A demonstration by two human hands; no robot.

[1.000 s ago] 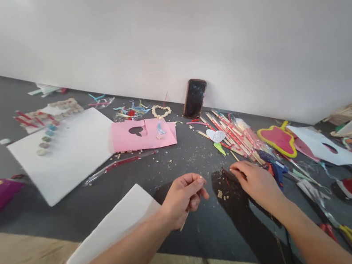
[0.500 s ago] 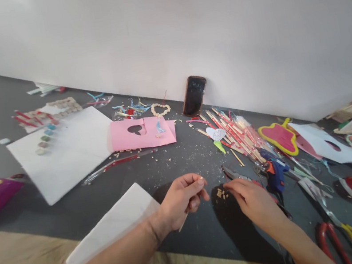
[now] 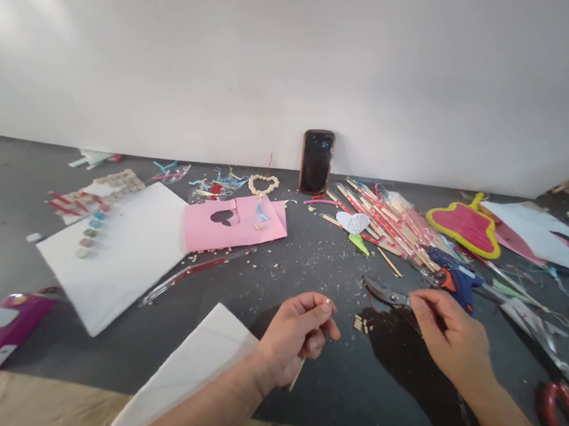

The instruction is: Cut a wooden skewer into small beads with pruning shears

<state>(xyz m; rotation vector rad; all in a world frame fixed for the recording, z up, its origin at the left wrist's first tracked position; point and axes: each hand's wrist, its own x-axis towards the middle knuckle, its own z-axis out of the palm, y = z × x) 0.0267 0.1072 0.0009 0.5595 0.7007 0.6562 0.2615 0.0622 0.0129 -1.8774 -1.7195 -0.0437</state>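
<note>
My left hand (image 3: pixel 305 333) is closed around a thin wooden stick (image 3: pixel 296 374). One end of the stick shows below the palm, and a pale tip shows at the thumb and forefinger. Over to the right, my right hand (image 3: pixel 449 331) has its fingers closed at the handle end of a pair of pruning shears (image 3: pixel 385 292). Their blades point left on the dark table, and the hand hides most of the handles. Between the two hands lie several short cut stick pieces (image 3: pixel 362 323).
Wrapped wooden chopsticks (image 3: pixel 366 214) and a blue glue gun (image 3: pixel 459 278) lie to the right, with scissors (image 3: pixel 559 356) nearer me. A phone (image 3: pixel 316 160) leans on the white wall. White sheets (image 3: pixel 181 376), pink folded paper (image 3: pixel 212 236) and a bead heart (image 3: pixel 263 186) are leftward.
My right hand has moved right, from beside the cut pieces to the handles of the pruning shears. My left hand stays on the stick. The view has shifted slightly.
</note>
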